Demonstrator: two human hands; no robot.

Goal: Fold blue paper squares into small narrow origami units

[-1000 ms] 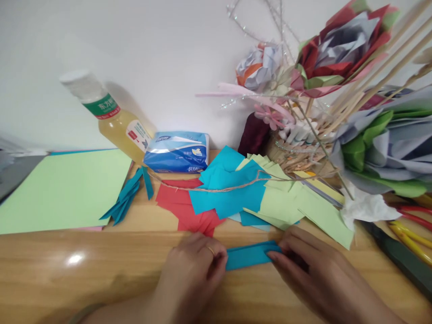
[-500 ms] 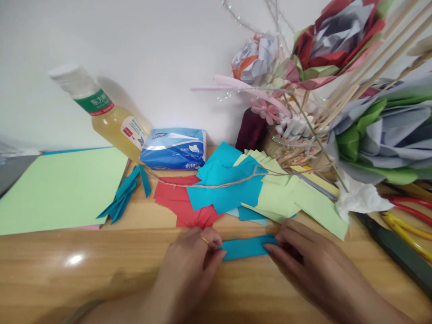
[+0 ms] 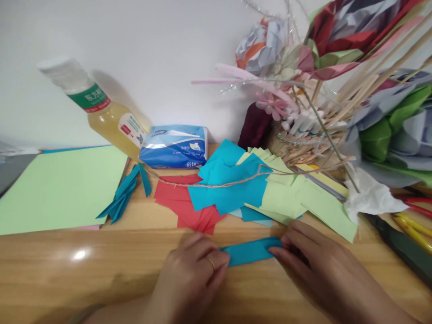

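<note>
Strip of blue paper [image 3: 251,251] sits lower centre in the head view, slightly tilted, right end higher, just over the wood table [image 3: 111,274] or on it; can't tell which. Left hand [image 3: 192,274], lower centre: closed, fingers curled on the strip's left end, ring showing. Right hand [image 3: 313,261], lower right: thumb and fingers pinching the right end.

Middle of frame, beyond the hands: red paper pieces [image 3: 184,200], blue paper pieces [image 3: 229,189] overlapping them, pale green pieces [image 3: 283,195] to the right. Thin brown stem [image 3: 216,185] lies across the red and blue ones. Tissue pack [image 3: 173,148] behind, bottle of yellow liquid [image 3: 114,128] next to it, upper left. Large green sheet [image 3: 64,189] at left, folded blue strips [image 3: 121,193] at its right edge.

Upper right: paper flowers [image 3: 351,45] above a bundle of sticks. Right edge: crumpled white tissue [image 3: 371,193], yellow handles [image 3: 413,231], dark tool [image 3: 398,247].
</note>
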